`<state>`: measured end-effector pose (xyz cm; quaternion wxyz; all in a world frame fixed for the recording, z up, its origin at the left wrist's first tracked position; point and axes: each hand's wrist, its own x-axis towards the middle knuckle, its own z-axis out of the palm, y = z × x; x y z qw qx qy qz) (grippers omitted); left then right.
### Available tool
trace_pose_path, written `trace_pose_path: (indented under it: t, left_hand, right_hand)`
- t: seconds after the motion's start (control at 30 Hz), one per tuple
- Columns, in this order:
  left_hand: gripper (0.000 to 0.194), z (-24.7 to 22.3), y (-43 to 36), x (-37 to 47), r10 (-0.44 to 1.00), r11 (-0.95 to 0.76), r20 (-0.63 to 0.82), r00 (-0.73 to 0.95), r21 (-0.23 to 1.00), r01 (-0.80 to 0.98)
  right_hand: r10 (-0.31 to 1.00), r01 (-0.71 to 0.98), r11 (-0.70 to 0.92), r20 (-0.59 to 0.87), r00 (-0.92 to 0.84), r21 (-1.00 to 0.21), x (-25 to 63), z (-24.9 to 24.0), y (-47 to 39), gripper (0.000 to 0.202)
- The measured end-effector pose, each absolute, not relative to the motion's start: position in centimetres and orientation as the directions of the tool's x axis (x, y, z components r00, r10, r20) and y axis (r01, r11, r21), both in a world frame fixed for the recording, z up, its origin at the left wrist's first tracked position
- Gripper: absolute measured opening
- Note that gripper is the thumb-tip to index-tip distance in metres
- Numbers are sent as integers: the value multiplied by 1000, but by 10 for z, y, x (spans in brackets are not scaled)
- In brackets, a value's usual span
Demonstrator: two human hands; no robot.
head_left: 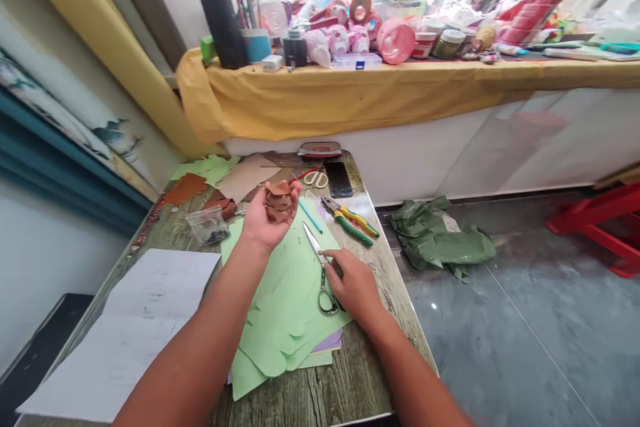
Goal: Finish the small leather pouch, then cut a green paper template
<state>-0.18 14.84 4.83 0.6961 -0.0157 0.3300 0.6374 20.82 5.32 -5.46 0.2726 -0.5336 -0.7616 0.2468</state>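
My left hand [270,217] is raised over the upper part of the green paper [280,293], palm up, its fingers curled round several small brown pieces [279,201]. At the right edge of the paper, my right hand [350,280] rests on silver scissors [313,240] with dark handles, its fingertips bent at the pivot and one handle loop. The blades point away from me and look nearly closed. Beyond the scissors lies a blue pen [311,215]. Cut, curved edges show on the green sheets.
Pliers [355,220] with green and yellow handles and a black phone [339,179] lie at the right. White-handled scissors [316,179] are farther back. A small plastic bag [207,225] and an unfolded white paper [145,313] lie left. A crowded ledge [320,97] runs behind the table.
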Motion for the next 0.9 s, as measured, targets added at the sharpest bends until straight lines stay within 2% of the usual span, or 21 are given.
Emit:
trace_pose_path:
  t: [0.47, 0.63, 0.7, 0.8, 0.83, 0.9]
  left_hand:
    - [39, 56, 111, -58, 888, 94, -442, -128, 446, -890]
    - [26, 68, 106, -94, 866, 109, -475, -157, 485, -867]
    - [19, 72, 106, -124, 882, 81, -436, -178, 513, -854]
    - [15, 75, 108, -173, 890, -14, -318, -326, 696, -718]
    - [12, 75, 109, -188, 867, -33, -277, -414, 797, -603]
    - [6, 72, 112, -214, 790, 31, -181, -586, 966, -257]
  right_hand:
    - [931, 683, 362, 209, -299, -635, 208, -58, 54, 31]
    - [934, 686, 353, 206, -291, -636, 208, -57, 54, 31]
    - [935, 686, 351, 202, -291, -637, 208, -57, 54, 31]
    - [935, 687, 350, 194, -297, -637, 209, -60, 54, 31]
    - [935, 687, 350, 194, -296, -637, 209, -61, 55, 32]
    - [935, 689, 351, 201, -291, -634, 210, -64, 55, 32]
